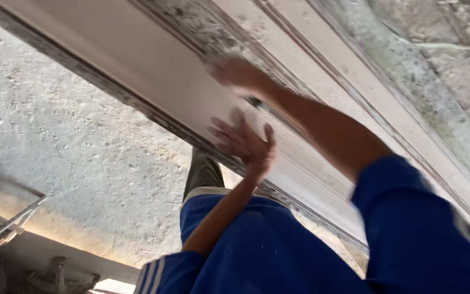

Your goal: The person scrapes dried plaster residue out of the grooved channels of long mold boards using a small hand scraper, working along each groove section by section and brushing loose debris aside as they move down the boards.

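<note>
A long pale wooden panel (153,60) with moulded grooves runs diagonally across the view, its surface dusty and rough in places. My left hand (246,144) lies flat on the panel near its lower edge, fingers spread and holding nothing. My right hand (234,73) presses on the panel further up beside a grey, scuffed groove. It is blurred, so I cannot tell if anything is under its palm. A small dark thing (254,102) shows by the right wrist. Both arms wear blue sleeves.
Rough grey concrete floor (72,141) spreads out to the left of the panel. A metal frame (6,223) and some dark hardware (61,277) sit at the lower left. My dark trouser leg (202,171) shows under the panel's edge.
</note>
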